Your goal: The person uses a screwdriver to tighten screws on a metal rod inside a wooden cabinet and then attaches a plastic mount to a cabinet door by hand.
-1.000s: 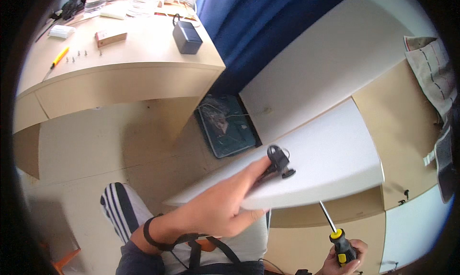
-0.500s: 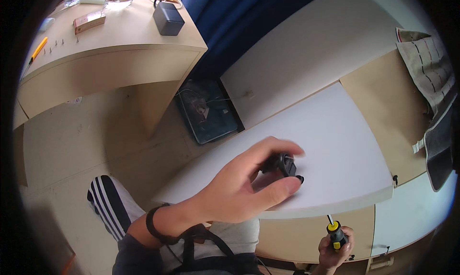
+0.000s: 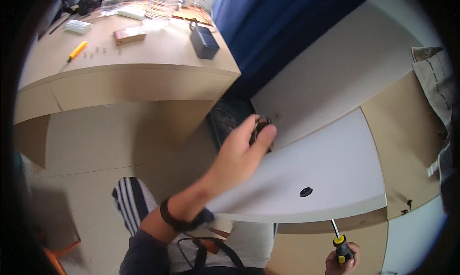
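The left hand (image 3: 242, 153) has moved past the white panel's (image 3: 335, 165) far edge, fingers pinching a small black fitting (image 3: 261, 129); a black cap (image 3: 305, 192) now sits uncovered behind it. The right hand (image 3: 341, 263) stays clenched around the screwdriver (image 3: 340, 244).

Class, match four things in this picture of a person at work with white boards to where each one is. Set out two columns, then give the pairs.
Things:
1. yellow-and-black screwdriver
2. small black round fitting
3. black box-shaped adapter
4. yellow marker pen

Places:
A. near the left end of the beige desk
B. on the flat white board, alone
C. in the right hand
D. near the desk's right edge

Pairs: 1-C, 2-B, 3-D, 4-A
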{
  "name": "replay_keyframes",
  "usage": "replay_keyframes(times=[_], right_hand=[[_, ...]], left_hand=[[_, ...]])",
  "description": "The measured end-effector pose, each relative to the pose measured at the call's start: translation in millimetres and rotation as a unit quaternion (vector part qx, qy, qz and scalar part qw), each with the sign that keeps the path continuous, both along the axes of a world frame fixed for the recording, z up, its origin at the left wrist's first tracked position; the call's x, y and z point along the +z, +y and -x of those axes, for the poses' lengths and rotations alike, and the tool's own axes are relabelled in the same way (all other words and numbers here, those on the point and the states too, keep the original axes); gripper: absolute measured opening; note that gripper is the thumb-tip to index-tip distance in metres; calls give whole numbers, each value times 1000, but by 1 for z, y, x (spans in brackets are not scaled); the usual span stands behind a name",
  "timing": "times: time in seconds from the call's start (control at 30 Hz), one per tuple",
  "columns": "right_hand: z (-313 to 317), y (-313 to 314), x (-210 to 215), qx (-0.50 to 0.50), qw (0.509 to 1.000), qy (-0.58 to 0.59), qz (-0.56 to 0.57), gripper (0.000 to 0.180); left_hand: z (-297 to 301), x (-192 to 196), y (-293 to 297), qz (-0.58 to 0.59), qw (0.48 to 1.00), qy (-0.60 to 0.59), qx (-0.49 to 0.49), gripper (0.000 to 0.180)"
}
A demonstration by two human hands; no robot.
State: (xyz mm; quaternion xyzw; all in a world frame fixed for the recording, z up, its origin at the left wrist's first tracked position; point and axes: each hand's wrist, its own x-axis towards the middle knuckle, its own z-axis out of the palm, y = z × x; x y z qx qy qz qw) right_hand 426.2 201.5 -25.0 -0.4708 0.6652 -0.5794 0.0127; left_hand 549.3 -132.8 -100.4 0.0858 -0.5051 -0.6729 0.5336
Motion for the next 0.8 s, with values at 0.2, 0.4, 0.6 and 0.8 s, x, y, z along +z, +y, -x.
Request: replay_keyframes(times=[0.2, 0.4, 0.6, 0.8], right_hand=[[7, -13, -4, -55, 995, 84, -18, 50], [1, -43, 0, 26, 995, 81, -58, 50], [14, -40, -17, 15, 999, 25, 19, 48], [11, -42, -12, -25, 1000, 6, 7, 50]], left_hand=[[-57, -7, -137, 231, 781, -343, 469, 26], [-111, -14, -225, 181, 673, -490, 523, 30], [-92, -2, -149, 157, 919, -226, 280, 50], [-63, -7, -25, 110, 988, -108, -20, 42]])
